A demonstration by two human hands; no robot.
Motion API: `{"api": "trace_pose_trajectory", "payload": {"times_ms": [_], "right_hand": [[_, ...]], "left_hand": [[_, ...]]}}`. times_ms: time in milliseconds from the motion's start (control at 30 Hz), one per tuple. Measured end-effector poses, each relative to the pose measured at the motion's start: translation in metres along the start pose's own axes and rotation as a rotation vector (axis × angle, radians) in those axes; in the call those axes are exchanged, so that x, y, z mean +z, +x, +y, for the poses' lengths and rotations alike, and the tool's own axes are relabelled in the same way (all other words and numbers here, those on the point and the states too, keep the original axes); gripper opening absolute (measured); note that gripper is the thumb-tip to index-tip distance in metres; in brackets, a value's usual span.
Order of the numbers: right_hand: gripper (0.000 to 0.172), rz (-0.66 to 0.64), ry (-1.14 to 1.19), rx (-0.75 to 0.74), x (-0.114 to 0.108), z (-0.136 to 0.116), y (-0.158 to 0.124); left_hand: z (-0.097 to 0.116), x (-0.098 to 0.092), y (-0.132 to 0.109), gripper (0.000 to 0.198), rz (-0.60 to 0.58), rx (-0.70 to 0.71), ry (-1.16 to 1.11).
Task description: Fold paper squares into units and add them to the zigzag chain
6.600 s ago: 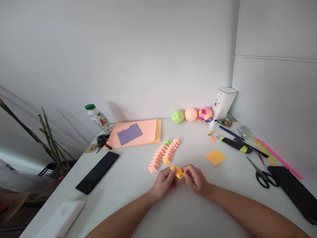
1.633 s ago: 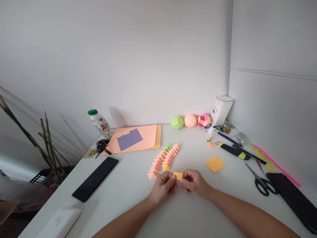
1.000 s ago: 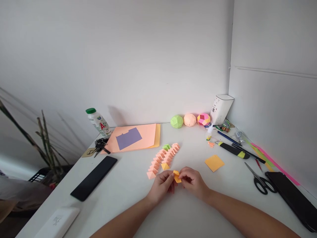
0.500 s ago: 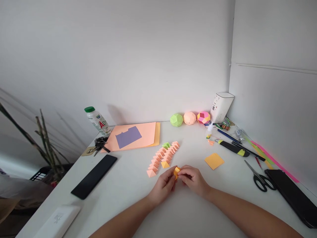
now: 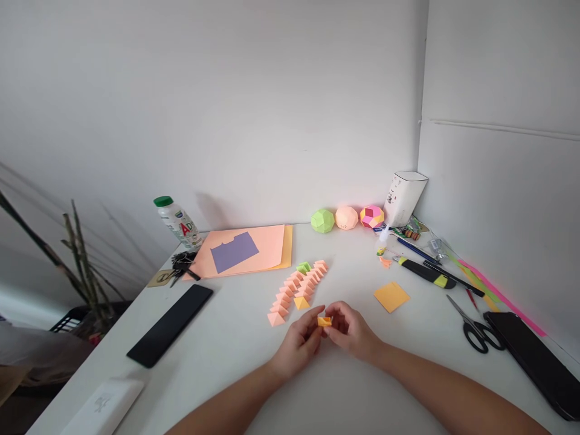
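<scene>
Between my fingertips is a small folded orange paper piece. My left hand pinches it from the left, and my right hand grips its right side. Just beyond them lie two rows of folded peach paper units, with a green folded unit at the far end. An orange folded unit sits at the near end of the right row. To the right of my hands is a flat stack of orange square paper.
Three paper polyhedra, one of them green, stand by the wall. A glue bottle, utility knife, scissors and black phone are on the right. Peach sheets, a bottle and a black slab are on the left.
The orange paper piece has turned between my fingers from upright to lying more sideways. My right fingers have shifted around it. The objects on the table stay in place.
</scene>
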State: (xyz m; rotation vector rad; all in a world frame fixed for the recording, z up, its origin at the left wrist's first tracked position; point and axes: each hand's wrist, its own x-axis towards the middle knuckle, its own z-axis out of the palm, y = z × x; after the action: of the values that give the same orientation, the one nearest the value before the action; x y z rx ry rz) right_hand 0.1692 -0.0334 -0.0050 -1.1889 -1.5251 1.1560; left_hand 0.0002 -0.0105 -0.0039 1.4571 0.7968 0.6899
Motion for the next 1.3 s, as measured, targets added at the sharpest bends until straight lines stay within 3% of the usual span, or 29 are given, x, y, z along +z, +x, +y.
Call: {"api": "trace_pose_trajectory", "payload": {"times_ms": [100,300,433,633,867,1100,1300], "right_hand": [[0.002,-0.030,-0.117,-0.063,0.001,-0.002,0.001],[0.014,0.013,-0.253,-0.119,0.002,0.005,0.001],[0.015,-0.014,-0.282,-0.168,0.002,0.005,0.000],[0.015,-0.048,-0.243,-0.160,0.001,0.003,-0.001],[0.015,-0.044,-0.213,-0.154,0.001,0.002,-0.001],[0.017,-0.122,0.061,-0.103,-0.005,-0.008,-0.004],[0.013,-0.053,0.101,0.069,-0.003,0.001,-0.001]], "left_hand": [[-0.003,0.000,0.000,0.045,-0.010,0.047,0.038],[-0.009,-0.001,0.000,0.043,-0.024,0.191,0.202],[-0.009,-0.001,-0.001,0.043,-0.034,0.188,0.193],[-0.002,-0.002,-0.004,0.029,-0.028,0.120,0.152],[-0.003,-0.003,-0.004,0.029,-0.011,0.110,0.087],[-0.004,-0.003,-0.003,0.031,0.011,0.076,0.079],[-0.006,0.000,-0.002,0.038,0.041,0.099,0.089]]}}
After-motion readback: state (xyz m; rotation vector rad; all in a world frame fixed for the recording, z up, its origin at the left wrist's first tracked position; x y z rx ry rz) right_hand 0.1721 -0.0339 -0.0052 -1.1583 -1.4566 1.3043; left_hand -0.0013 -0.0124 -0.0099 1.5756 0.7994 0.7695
